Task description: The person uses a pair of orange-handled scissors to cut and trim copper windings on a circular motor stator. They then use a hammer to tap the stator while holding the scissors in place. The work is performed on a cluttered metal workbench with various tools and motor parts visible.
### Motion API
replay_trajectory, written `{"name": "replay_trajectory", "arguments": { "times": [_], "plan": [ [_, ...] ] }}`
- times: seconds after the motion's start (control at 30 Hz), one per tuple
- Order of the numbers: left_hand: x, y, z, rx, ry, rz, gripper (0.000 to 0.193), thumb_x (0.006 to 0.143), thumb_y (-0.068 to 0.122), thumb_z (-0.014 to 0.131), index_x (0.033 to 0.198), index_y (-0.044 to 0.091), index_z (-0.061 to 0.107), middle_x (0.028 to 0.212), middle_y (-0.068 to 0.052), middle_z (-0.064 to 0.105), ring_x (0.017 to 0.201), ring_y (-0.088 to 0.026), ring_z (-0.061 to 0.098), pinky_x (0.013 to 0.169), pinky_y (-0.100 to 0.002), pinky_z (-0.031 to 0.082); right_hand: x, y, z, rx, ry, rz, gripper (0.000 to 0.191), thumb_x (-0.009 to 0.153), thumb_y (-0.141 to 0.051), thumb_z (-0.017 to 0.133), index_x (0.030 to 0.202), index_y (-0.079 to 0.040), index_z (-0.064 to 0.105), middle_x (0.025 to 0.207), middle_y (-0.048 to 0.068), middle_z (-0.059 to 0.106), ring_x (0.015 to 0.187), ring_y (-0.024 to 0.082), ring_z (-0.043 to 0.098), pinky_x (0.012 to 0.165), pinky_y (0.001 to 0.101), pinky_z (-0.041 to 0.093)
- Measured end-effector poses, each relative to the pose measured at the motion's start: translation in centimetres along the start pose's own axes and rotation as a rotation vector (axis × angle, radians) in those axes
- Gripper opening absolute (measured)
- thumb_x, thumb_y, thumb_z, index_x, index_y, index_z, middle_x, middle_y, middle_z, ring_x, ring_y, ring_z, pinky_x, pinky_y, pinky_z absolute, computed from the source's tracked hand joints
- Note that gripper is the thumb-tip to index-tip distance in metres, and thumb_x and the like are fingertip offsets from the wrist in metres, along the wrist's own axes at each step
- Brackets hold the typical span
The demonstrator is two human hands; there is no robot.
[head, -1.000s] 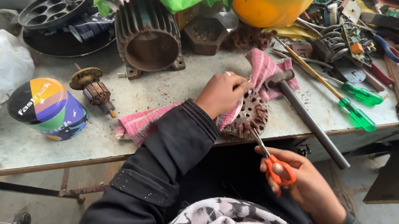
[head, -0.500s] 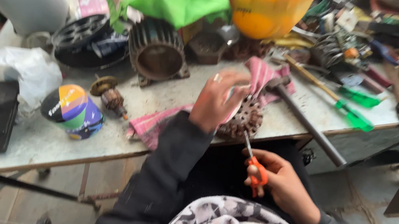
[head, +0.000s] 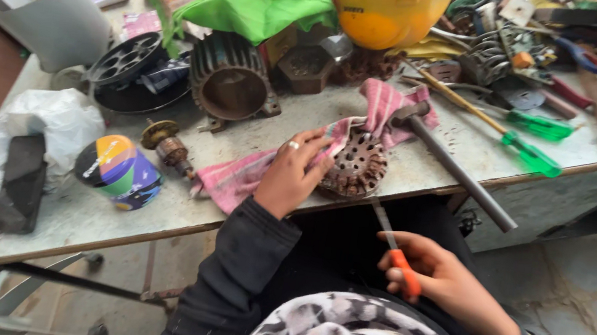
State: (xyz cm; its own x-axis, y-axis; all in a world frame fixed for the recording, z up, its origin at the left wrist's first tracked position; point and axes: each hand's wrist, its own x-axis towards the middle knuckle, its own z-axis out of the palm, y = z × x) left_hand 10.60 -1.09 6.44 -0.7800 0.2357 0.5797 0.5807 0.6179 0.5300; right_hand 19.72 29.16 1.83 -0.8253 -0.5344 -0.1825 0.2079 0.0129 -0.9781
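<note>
My left hand (head: 289,178) presses the stator (head: 355,163) on a pink cloth (head: 239,177); my right hand (head: 429,273) grips scissors (head: 396,251); a yellow helmet (head: 390,7) holds tools on the cluttered counter (head: 77,211).

Scissors' blades (head: 385,223) motion-blurred, handles hidden inside right hand (head: 445,279); forearm cut off.

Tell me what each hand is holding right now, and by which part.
The right hand holds scissors by their orange handles, blades pointing toward the table. The left hand rests on the rusty round motor part, fingers at its left edge, on the pink cloth.
</note>
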Motion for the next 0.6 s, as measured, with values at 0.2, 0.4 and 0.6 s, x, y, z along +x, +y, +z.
{"name": "replay_trajectory", "arguments": {
  "times": [0.2,0.4,0.6],
  "plan": [
    [2.2,-1.3,-2.1,0.181,0.020,-0.178,0.026,0.097,0.022,0.064,0.116,0.013,0.077,0.112,-0.015,0.072,0.101,-0.037,0.068,0.087,-0.042,0.052,-2.3,1.6,-0.9,-0.095,0.028,0.045,0.071,0.084,-0.015,0.072,0.151,-0.015,0.047,0.116,0.008,0.075,0.094,0.015,0.072,0.083,0.0309,0.057],
    [5.4,-3.0,-3.6,0.064,-0.164,-0.031,0.026,0.098,0.030,0.068,0.112,0.010,0.076,0.106,-0.012,0.076,0.098,-0.030,0.073,0.089,-0.038,0.056,-3.2,3.1,-0.5,-0.190,-0.094,0.237,0.048,0.084,-0.012,0.075,0.132,-0.010,0.069,0.117,0.011,0.080,0.105,0.014,0.071,0.095,0.0309,0.054],
    [9.0,-3.6,-1.1,0.254,-0.221,0.193,0.063,0.083,0.058,0.076,0.123,0.010,0.072,0.113,-0.016,0.072,0.105,-0.034,0.067,0.090,-0.044,0.053,-2.4,4.6,-1.5,-0.476,-0.148,-0.168,0.037,0.081,-0.013,0.078,0.117,-0.005,0.077,0.118,0.005,0.065,0.111,0.018,0.063,0.096,0.0305,0.051]
  ]
}}
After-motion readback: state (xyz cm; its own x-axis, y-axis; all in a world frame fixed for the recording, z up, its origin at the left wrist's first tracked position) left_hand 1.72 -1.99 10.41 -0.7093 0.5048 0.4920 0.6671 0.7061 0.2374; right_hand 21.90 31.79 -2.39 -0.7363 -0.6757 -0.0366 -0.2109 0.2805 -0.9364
